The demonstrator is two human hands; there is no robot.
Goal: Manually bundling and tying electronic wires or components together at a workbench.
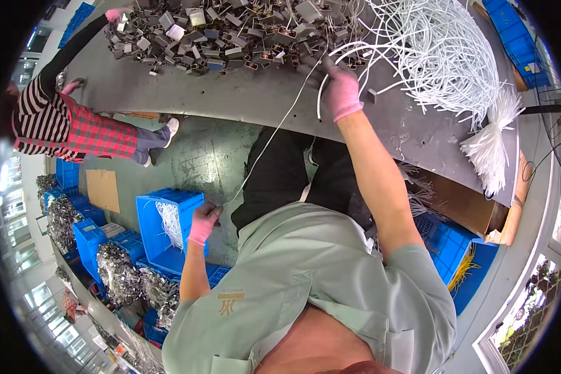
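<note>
My left hand (204,224), in a pink glove with dark fingers, is closed on a thin white cord (269,144) at the left of my body. The cord rises slantwise over the table edge to the pile, passing close by the fingers of my right hand. Over the table, my right hand (341,92) wears a similar glove. Its dark fingers point left and are smeared, so their grip cannot be made out. White tubes (380,53) curve around this hand. Ahead of it lies a heap of small grey metal boxes (230,37); one loose grey piece (372,95) sits just to its right.
A big tangle of white tubes (449,56) and a tied white bundle (489,146) cover the table's right. A person in a checked apron (100,128) stands at left. Blue crates (174,206) with metal parts and white strands stand on the floor; another crate (445,243) is at right.
</note>
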